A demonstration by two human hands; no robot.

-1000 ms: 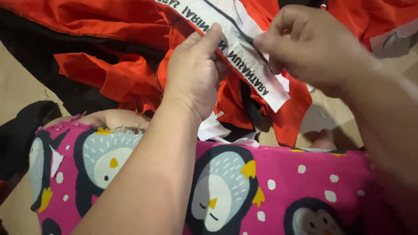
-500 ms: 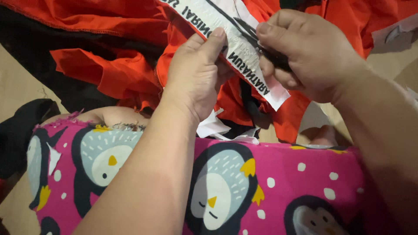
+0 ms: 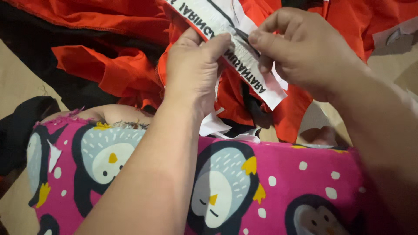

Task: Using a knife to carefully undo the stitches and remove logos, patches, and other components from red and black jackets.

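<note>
The left hand [image 3: 193, 72] is raised with its back to the camera, thumb and forefinger pinched together. Just right of those fingertips, the right hand [image 3: 305, 52] pinches likewise, knuckles curled, forearms converging.

Orange garment [image 3: 122, 74], white black-lettered strip [image 3: 257, 82], pink penguin-patterned cloth [image 3: 278, 174].

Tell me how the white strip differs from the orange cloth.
The white strip is narrow, stiff-looking and printed with black letters; the orange cloth is broad, plain and crumpled. The left hand and right hand pinch the strip, while the cloth lies loose beneath. Both are fabric.
</note>
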